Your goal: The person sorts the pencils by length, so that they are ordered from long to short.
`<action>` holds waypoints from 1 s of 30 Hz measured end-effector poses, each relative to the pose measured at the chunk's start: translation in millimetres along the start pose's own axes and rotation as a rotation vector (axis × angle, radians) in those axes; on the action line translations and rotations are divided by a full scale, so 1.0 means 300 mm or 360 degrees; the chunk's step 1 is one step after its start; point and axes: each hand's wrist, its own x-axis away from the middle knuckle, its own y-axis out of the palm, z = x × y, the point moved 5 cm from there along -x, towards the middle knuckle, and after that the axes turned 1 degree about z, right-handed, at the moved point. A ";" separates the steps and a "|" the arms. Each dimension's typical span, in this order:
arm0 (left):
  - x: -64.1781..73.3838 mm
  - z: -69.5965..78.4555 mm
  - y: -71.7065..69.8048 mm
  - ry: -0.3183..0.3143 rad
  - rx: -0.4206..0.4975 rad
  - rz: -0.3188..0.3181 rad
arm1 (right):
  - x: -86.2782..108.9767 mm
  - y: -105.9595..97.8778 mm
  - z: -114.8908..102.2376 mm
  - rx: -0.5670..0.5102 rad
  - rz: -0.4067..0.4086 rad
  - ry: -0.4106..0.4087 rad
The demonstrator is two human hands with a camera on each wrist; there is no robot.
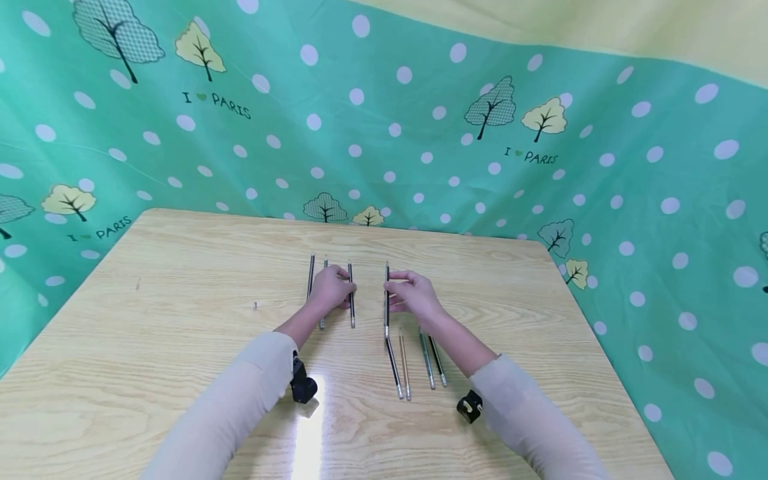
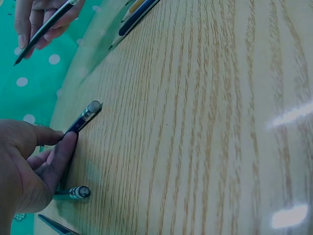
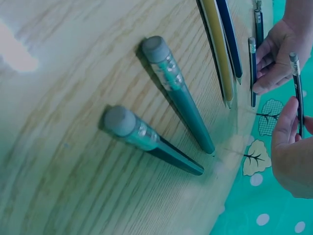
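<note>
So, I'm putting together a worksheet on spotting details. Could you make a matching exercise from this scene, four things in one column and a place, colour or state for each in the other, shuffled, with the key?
Column one
1. Yellow pencil
2. Right hand
3. Patterned cloth
4. Table

Column two
A. Green with pale dots
B. Pale brown wood grain
C. Lying between a dark blue pencil and a green pencil
D. Pinching a dark pencil

Pairs: 1-C, 2-D, 3-A, 4-B
</note>
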 end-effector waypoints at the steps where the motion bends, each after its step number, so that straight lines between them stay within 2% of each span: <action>1: -0.001 0.000 0.000 -0.0003 -0.0004 0.0000 | -0.002 -0.001 0.000 0.0003 0.0002 0.0000; 16: 0.012 0.010 0.002 0.0009 -0.0045 0.0008 | -0.056 0.004 0.006 0.0052 0.0085 0.0034; 30: 0.012 0.008 0.005 -0.0033 -0.0103 0.0036 | -0.092 0.019 0.021 0.0075 0.0087 0.0042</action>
